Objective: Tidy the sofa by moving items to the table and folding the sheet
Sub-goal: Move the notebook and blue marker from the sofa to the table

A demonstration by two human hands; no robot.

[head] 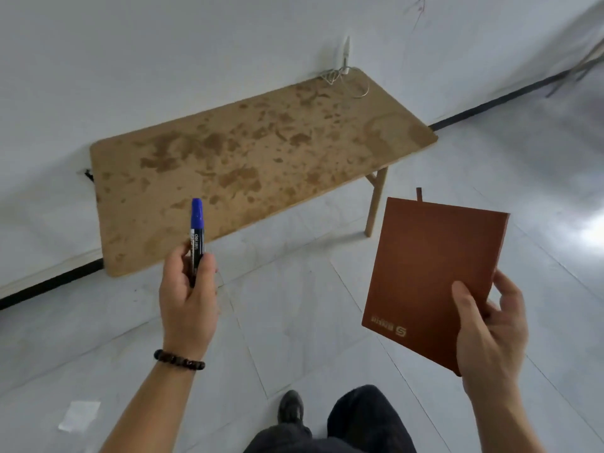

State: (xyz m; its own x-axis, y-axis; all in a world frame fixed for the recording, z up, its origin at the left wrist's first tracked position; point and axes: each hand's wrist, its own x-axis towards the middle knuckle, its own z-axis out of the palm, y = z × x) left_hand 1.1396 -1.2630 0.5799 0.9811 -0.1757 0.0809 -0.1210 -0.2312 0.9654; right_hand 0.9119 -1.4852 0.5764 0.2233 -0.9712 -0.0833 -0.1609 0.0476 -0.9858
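Marker (197,235), blue-capped, pinched upright in left hand (188,297) over floor just short of stained table (248,158). Brown notebook (434,279) gripped at near corner by right hand (490,328), thumb across cover, right of table.

Both forearms are seen bare, with no sleeves. A bracelet of dark round beads (179,360) is worn on the left wrist. At six o'clock, dark trousers (356,423) and a dark shoe (290,406) are seen.
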